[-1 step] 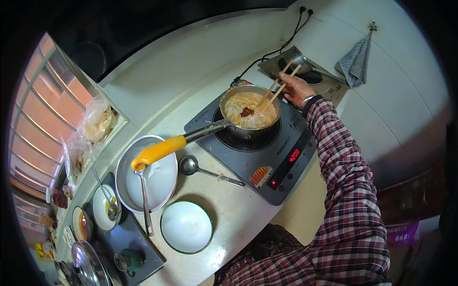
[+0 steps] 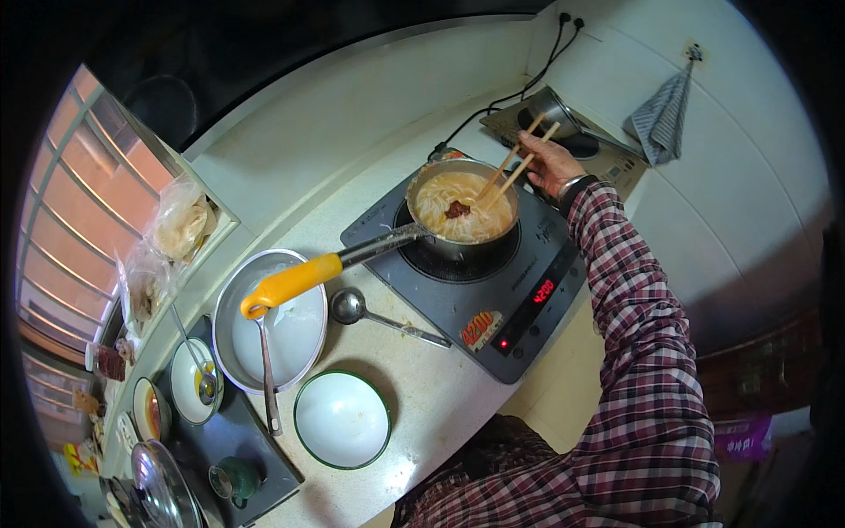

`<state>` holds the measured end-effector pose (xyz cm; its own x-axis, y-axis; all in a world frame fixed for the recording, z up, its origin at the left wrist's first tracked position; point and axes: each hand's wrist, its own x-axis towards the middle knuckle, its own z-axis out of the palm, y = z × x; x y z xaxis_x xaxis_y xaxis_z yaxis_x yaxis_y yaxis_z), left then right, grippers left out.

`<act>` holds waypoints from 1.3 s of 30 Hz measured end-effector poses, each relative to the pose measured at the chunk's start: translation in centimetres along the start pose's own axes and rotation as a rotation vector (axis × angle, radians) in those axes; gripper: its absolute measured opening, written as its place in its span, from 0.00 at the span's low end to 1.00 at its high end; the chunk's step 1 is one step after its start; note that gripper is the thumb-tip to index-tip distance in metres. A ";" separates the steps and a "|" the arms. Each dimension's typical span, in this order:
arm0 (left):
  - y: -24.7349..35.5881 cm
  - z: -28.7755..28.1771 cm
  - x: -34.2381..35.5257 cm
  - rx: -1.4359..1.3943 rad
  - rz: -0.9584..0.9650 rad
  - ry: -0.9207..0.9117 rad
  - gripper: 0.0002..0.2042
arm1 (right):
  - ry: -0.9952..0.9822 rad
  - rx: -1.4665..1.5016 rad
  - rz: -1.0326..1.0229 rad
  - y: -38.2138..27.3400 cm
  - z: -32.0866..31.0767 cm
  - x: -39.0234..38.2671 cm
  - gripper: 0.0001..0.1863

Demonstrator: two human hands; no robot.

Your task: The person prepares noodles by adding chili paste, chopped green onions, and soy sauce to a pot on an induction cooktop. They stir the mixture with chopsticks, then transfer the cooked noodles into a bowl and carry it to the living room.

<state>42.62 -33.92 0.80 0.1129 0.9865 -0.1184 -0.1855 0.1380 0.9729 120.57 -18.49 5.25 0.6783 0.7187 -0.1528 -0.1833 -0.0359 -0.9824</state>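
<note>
Right now the right hand (image 2: 550, 163) grips wooden chopsticks (image 2: 510, 167), tips dipped in the noodle saucepan (image 2: 462, 211) (yellow handle) on the induction cooker (image 2: 493, 290); left hand unseen

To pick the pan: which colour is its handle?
Yellow-orange handle, clearest in the head view.

Red-lit screen (image 2: 543, 291) on cooktop front; clear food bags (image 2: 180, 222) on windowsill

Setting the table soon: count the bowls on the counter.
3: large metal bowl under the pan handle, white green-rimmed bowl near the counter edge, small white bowl left. Others may be hidden far left.
</note>
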 end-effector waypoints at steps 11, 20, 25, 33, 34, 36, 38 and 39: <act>-2.3 23.1 8.0 -0.089 -0.271 -0.564 0.15 | -0.443 -0.560 -0.503 -5.4 4.8 -5.9 0.18; -1.8 26.7 9.5 -0.048 -0.142 -0.493 0.14 | -0.176 -0.276 -0.457 -9.6 2.8 -8.0 0.19; -2.9 29.5 8.0 -0.143 -0.122 -0.320 0.14 | -0.322 -0.322 -0.383 -6.3 1.3 -6.0 0.16; -3.2 35.5 9.0 -0.132 -0.026 -0.282 0.13 | -0.468 -0.220 -0.424 -6.8 3.2 -5.8 0.13; -3.1 36.0 9.3 -0.153 0.005 -0.314 0.13 | -0.474 -0.285 -0.474 -6.6 2.9 -5.2 0.13; -3.0 37.1 9.8 -0.170 0.046 -0.305 0.13 | -0.415 -0.384 -0.434 -5.8 2.2 -4.2 0.13; -3.1 37.9 10.1 -0.174 0.080 -0.303 0.13 | -0.550 -0.320 -0.355 -4.9 2.5 -3.8 0.15; -3.2 38.2 10.1 -0.157 0.055 -0.289 0.13 | -0.618 -0.326 -0.252 -4.9 2.6 -3.9 0.16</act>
<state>81.67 -27.78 4.05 0.3667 0.9302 0.0164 -0.3442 0.1193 0.9313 116.99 -19.27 10.89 0.1304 0.9886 0.0754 0.2113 0.0466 -0.9763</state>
